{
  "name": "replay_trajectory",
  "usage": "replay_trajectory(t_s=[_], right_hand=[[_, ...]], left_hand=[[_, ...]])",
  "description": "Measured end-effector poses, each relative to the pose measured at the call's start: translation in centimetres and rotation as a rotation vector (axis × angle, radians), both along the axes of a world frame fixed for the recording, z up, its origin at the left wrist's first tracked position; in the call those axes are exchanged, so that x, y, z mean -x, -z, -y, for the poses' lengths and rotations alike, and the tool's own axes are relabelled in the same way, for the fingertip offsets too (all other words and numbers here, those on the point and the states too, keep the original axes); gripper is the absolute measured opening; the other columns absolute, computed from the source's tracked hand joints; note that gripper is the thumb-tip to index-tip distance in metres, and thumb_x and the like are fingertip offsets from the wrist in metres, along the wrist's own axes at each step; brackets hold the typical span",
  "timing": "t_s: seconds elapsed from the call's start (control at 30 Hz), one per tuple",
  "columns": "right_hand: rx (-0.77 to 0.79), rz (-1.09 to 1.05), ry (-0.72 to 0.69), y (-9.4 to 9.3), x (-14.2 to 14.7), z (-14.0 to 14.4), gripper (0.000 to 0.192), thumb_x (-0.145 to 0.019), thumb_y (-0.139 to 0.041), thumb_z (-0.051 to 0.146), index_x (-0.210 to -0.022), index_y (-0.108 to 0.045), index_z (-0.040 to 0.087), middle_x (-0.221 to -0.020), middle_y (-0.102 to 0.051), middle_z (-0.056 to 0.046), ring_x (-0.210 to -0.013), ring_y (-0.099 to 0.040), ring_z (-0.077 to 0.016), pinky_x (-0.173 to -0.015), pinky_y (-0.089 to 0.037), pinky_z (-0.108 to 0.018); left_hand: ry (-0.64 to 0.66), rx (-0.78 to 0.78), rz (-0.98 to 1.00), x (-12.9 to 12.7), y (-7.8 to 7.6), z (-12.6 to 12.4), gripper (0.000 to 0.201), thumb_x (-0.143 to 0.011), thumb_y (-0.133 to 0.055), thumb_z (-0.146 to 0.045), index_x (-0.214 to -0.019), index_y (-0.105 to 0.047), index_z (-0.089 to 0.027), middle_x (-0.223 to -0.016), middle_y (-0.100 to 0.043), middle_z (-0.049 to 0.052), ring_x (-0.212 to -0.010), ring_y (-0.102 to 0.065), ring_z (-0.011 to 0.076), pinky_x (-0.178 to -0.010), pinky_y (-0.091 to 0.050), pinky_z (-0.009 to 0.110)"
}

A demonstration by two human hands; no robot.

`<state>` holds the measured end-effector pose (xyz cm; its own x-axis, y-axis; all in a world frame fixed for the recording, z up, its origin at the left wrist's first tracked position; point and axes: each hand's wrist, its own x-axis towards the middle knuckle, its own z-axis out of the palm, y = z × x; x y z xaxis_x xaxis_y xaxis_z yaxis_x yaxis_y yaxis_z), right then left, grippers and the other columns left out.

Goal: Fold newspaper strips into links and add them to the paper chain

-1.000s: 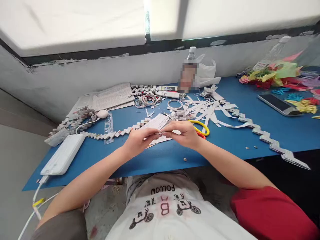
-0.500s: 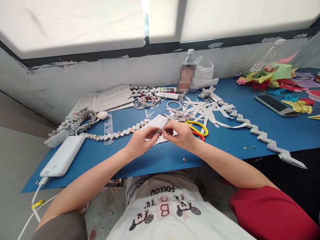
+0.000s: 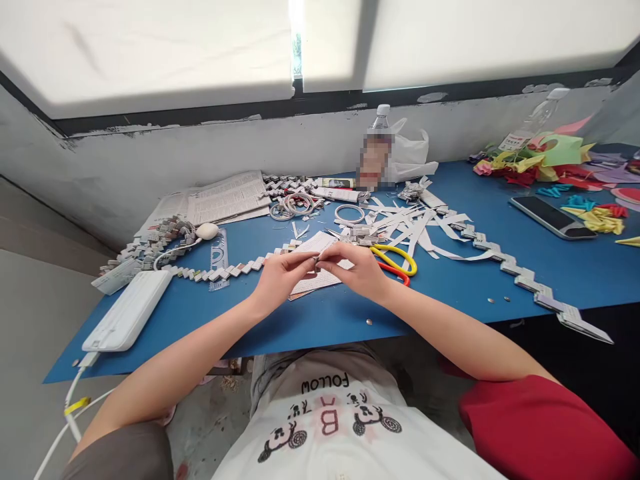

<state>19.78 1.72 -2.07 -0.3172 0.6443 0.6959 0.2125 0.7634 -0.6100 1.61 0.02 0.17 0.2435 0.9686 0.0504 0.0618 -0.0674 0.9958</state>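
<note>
Surface: blue table [image 3: 310, 320] under a window, strewn with paper strips [image 3: 415, 223].
Left hand: my left hand [image 3: 280, 275] pinches one end of a small folded paper piece [image 3: 316, 262], centre frame.
Right hand: my right hand [image 3: 357, 269] pinches its other end.
Change: both hands have dropped closer to the table, fingertips tighter together, so the fold seems nearly pressed.
Nearby: scissors [image 3: 395, 260] just right.

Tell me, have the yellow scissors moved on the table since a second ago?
No. The yellow scissors lie in the same spot beside the paper strips; only the camera shifted slightly.
</note>
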Motion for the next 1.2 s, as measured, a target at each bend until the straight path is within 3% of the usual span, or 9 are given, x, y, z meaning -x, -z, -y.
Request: replay_trajectory(t_s=[0.1, 0.23, 0.33, 0.57, 0.83, 1.0, 1.2], right_hand=[[0.112, -0.007, 0.023, 0.1, -0.1, -0.4, 0.009, -0.083, -0.066, 0.028, -0.087, -0.064, 0.020, -0.077, -0.067, -0.001, -0.066, -0.063, -0.0132, -0.064, -0.054, -0.027], [0.085, 0.033, 0.029, 0.0, -0.4, -0.5, 0.012, -0.087, -0.062, 0.029, -0.094, -0.068, 0.022, -0.083, -0.067, -0.003, -0.070, -0.061, -0.0142, -0.067, -0.052, -0.029], [0.092, -0.023, 0.019, -0.2, -0.4, -0.4, 0.011, -0.086, -0.063, 0.030, -0.090, -0.069, 0.022, -0.079, -0.066, -0.003, -0.070, -0.060, -0.0143, -0.065, -0.051, -0.029], [0.377, -0.177, -0.038, -0.2, 0.1, -0.2, 0.020, -0.081, -0.069, 0.038, -0.082, -0.067, 0.018, -0.079, -0.068, -0.003, -0.071, -0.062, -0.0148, -0.065, -0.052, -0.028], [0.326, 0.098, -0.107, -1.0, -0.8, -0.7, 0.016, -0.085, -0.063, 0.030, -0.083, -0.074, 0.019, -0.077, -0.065, -0.003, -0.072, -0.058, -0.0137, -0.065, -0.047, -0.026], [0.357, 0.038, -0.074, -0.8, -0.7, -0.9, 0.016, -0.081, -0.068, 0.030, -0.073, -0.073, 0.018, -0.069, -0.065, -0.002, -0.065, -0.056, -0.0125, -0.062, -0.047, -0.026], [0.318, -0.031, -0.023, -0.5, -0.2, -0.6, 0.023, -0.079, -0.071, 0.040, -0.073, -0.075, 0.019, -0.071, -0.068, -0.005, -0.065, -0.059, -0.0149, -0.061, -0.048, -0.028]], left_hand=[[0.113, 0.084, 0.094, 0.1, -0.1, 0.0, 0.044, -0.072, -0.075, -0.045, -0.106, -0.074, -0.016, -0.106, -0.073, 0.008, -0.102, -0.068, 0.0282, -0.093, -0.056, 0.043], [0.225, 0.238, 0.255, 0.2, 0.1, -0.3, 0.042, -0.071, -0.078, -0.040, -0.105, -0.074, -0.016, -0.110, -0.072, 0.010, -0.105, -0.067, 0.0290, -0.102, -0.049, 0.047], [0.217, 0.294, 0.304, 0.1, 0.2, -0.5, 0.045, -0.069, -0.081, -0.034, -0.109, -0.072, -0.016, -0.107, -0.073, 0.010, -0.105, -0.067, 0.0270, -0.104, -0.046, 0.046], [0.165, 0.336, 0.250, 0.2, 0.0, -0.7, 0.044, -0.063, -0.084, -0.035, -0.099, -0.072, -0.013, -0.099, -0.075, 0.011, -0.101, -0.069, 0.0256, -0.099, -0.050, 0.041], [0.196, 0.404, 0.300, 0.4, -0.1, -0.6, 0.050, -0.062, -0.087, -0.032, -0.103, -0.066, -0.013, -0.089, -0.076, 0.010, -0.089, -0.072, 0.0212, -0.095, -0.053, 0.036], [0.229, 0.421, 0.216, 0.5, -0.1, -0.6, 0.043, -0.069, -0.081, -0.037, -0.100, -0.066, -0.011, -0.096, -0.075, 0.014, -0.096, -0.071, 0.0228, -0.095, -0.051, 0.034], [0.293, 0.430, 0.159, 0.8, 0.3, -1.0, 0.045, -0.070, -0.077, -0.049, -0.095, -0.070, -0.012, -0.100, -0.074, 0.016, -0.095, -0.071, 0.0247, -0.075, -0.055, 0.026]])
